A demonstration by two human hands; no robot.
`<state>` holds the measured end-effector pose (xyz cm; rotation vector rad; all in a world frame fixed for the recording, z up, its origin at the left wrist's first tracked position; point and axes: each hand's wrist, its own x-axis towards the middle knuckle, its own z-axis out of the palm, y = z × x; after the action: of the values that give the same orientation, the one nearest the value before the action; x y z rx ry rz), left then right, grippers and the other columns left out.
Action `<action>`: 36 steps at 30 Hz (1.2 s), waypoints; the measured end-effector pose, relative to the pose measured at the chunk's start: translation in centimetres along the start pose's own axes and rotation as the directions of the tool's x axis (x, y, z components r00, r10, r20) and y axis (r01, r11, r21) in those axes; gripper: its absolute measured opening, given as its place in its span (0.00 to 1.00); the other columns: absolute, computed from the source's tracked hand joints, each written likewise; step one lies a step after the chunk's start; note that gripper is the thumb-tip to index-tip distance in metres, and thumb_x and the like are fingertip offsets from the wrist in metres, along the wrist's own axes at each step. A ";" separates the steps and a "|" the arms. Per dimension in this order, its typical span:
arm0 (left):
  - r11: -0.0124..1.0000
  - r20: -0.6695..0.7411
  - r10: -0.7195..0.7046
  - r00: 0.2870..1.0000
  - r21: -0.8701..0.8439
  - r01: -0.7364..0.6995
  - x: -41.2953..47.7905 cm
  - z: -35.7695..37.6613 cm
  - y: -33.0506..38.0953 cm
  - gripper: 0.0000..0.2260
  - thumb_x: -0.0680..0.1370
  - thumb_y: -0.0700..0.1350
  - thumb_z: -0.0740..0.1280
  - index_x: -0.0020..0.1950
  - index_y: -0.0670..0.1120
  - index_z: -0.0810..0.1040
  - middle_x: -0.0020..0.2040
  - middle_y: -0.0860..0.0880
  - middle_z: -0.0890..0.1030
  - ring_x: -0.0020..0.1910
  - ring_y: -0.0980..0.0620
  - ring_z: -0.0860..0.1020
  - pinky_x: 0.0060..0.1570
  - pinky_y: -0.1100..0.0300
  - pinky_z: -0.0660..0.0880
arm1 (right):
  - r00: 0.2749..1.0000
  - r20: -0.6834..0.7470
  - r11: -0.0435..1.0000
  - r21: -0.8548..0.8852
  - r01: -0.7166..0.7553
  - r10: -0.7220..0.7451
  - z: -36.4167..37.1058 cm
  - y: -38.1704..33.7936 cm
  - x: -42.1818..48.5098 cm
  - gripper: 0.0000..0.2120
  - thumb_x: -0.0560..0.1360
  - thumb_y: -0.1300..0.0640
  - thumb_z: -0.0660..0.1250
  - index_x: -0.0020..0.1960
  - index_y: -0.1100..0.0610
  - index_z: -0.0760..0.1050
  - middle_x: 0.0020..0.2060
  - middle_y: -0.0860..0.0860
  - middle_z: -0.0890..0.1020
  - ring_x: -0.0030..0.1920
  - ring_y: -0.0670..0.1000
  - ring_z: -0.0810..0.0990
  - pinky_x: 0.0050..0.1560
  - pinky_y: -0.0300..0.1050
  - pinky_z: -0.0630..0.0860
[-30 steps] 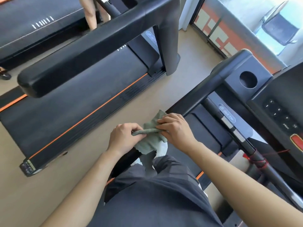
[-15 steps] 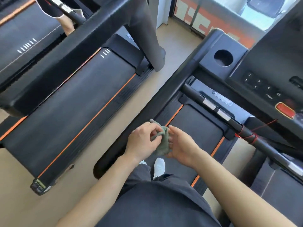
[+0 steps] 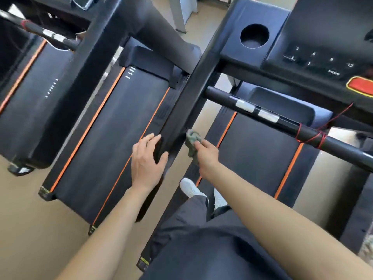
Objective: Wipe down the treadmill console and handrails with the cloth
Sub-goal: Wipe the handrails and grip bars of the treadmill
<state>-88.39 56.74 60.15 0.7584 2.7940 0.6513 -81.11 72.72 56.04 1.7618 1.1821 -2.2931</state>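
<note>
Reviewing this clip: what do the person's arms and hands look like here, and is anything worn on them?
Both forearms are bare to the frame edge: no sleeves in view. The left hand and right hand show no gloves, rings, watch or wristband. Lower down are dark grey trousers and a white shoe.

Bright daylight — edges perhaps motion-blurred

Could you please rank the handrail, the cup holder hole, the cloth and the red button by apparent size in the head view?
1. handrail
2. cup holder hole
3. cloth and red button: look alike, and the button is cut off by the frame edge.
</note>
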 end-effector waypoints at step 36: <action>0.996 -0.003 0.070 0.998 -0.046 -0.070 1.5 1.8 -2.0 0.23 0.78 0.50 0.73 0.72 0.52 0.74 0.64 0.52 0.76 0.62 0.52 0.75 0.61 0.58 0.73 | 0.907 0.417 0.794 0.532 -0.294 0.056 -0.2 -4.0 8.6 0.18 0.84 0.44 0.52 0.64 0.48 0.76 0.66 0.49 0.79 0.66 0.55 0.76 0.71 0.61 0.66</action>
<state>-90.03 56.64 57.59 0.8510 2.7536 0.7262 -85.87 79.25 51.08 1.3349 0.2258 -2.8840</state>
